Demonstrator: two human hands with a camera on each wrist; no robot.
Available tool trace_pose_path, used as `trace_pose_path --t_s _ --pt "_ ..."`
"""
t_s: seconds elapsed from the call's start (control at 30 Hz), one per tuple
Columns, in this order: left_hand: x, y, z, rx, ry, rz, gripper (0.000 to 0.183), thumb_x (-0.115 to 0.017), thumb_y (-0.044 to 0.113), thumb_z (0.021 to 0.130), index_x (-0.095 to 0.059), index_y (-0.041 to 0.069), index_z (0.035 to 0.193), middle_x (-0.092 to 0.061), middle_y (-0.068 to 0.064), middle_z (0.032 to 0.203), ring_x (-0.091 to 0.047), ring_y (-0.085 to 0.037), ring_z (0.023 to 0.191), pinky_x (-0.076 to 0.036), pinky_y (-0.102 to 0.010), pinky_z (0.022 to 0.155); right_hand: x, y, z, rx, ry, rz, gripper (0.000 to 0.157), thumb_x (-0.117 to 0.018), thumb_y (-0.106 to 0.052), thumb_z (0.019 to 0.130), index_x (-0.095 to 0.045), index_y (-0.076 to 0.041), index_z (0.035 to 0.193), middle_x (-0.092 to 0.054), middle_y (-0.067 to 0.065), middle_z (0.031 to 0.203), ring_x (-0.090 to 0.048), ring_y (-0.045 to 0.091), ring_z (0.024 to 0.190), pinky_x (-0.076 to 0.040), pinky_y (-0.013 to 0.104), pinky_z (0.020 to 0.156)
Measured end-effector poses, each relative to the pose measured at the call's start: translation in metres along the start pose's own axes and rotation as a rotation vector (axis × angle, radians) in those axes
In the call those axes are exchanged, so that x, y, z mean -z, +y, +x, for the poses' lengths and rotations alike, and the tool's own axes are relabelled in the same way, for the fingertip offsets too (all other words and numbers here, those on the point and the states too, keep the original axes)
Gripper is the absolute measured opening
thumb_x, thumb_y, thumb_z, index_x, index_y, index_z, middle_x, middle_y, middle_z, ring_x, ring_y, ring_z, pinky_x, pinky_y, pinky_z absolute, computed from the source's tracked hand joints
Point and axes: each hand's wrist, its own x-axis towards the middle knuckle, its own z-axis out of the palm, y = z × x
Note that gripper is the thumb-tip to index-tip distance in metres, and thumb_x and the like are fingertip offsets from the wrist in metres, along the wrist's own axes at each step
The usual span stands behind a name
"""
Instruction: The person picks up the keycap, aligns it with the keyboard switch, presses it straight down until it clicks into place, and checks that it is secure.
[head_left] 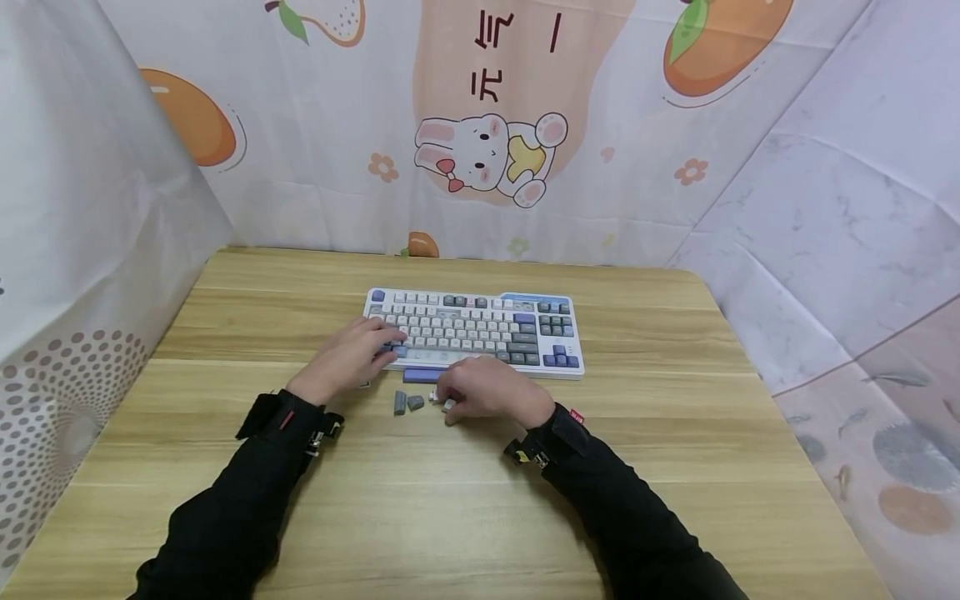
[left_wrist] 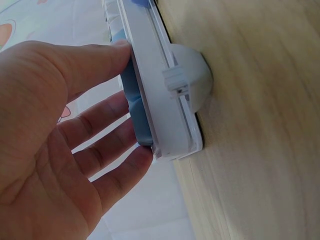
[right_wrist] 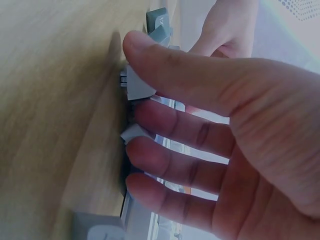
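Note:
A white keyboard (head_left: pixel 450 333) lies on the table. My left hand (head_left: pixel 348 354) rests at its left end, with the thumb and relaxed fingertips touching blue keycaps (left_wrist: pixel 131 82) in the left wrist view. My right hand (head_left: pixel 487 390) is low over the table in front of the keyboard, pinching a white keycap (right_wrist: pixel 139 84) between thumb and index finger. Another pale keycap (right_wrist: pixel 134 132) is by its middle finger. To its left lie grey keycaps (head_left: pixel 400 403) on the wood. Part of a long purple keycap (head_left: pixel 422 376) shows along the keyboard's front edge.
The wooden table (head_left: pixel 420 517) runs back to a printed curtain (head_left: pixel 322 200). A pale sheet (head_left: pixel 810 208) hangs on the right and another on the left. In the left wrist view, a whitish piece (left_wrist: pixel 192 80) is against the keyboard's near side.

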Motion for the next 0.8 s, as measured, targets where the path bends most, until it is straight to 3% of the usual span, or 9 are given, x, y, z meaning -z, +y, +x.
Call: trace_pose_path --t_s 0.53,0.8 --pt "-0.0005 -0.0003 0.0004 0.003 -0.001 0.011 0.033 -0.068 0.015 0.099 -0.068 0.008 0.131 -0.064 -0.015 0.126 -0.058 -0.031 0.115 -0.048 -0.047 0.096 0.0006 -0.0016 -0.0008 -0.007 -0.002 -0.029 0.016 -0.082 -0.025 0.088 -0.075 -0.018 0.101 -0.067 -0.009 0.089 -0.056 0.005 0.077 -0.047 0.024 0.071" --pt "-0.0005 -0.0004 -0.0003 -0.005 0.009 0.002 0.032 -0.068 0.014 0.099 -0.068 0.007 0.130 -0.064 -0.015 0.125 -0.058 -0.031 0.115 -0.049 -0.047 0.095 0.0068 0.0033 -0.0035 0.005 0.043 0.060 0.016 -0.078 -0.016 0.090 -0.077 -0.015 0.106 -0.071 -0.006 0.099 -0.062 0.007 0.087 -0.051 0.023 0.079"
